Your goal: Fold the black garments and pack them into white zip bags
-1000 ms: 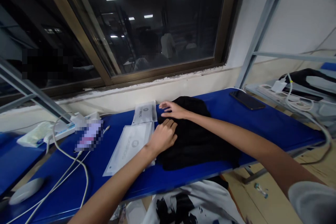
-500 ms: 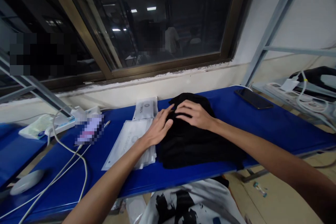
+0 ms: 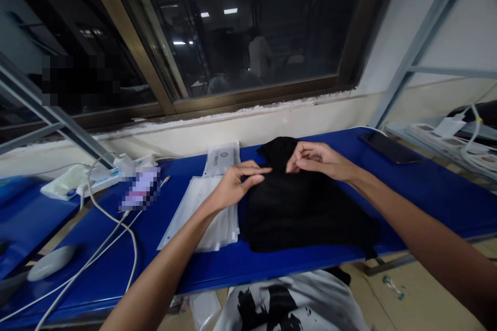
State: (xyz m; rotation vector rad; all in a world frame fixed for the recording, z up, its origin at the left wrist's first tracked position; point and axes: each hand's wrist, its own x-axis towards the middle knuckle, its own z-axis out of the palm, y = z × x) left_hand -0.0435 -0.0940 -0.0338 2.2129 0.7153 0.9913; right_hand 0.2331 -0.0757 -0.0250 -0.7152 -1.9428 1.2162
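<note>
A folded black garment (image 3: 306, 212) lies on the blue table, its narrower far part bunched up towards the wall. My left hand (image 3: 240, 181) is over the garment's left edge, fingers stretched out to the right and thumb apart, holding nothing. Above the garment's far part is my right hand (image 3: 318, 159), its fingers loosely bent and pointing down; no cloth is seen raised in it. Left of the garment lie a stack of clear zip bags (image 3: 221, 222) and, behind it, another printed bag (image 3: 222, 159).
A phone with a blurred screen (image 3: 140, 189), white cables (image 3: 134, 253), a power strip (image 3: 116, 173) and a white mouse (image 3: 52, 264) are on the left. A dark phone (image 3: 389, 147) lies at the far right. Metal posts (image 3: 421, 31) flank the window behind the blue table (image 3: 217, 274).
Both hands have come off the cloth's middle and moved apart, the right one to the right with its fingers now bent. The view has shifted slightly left.
</note>
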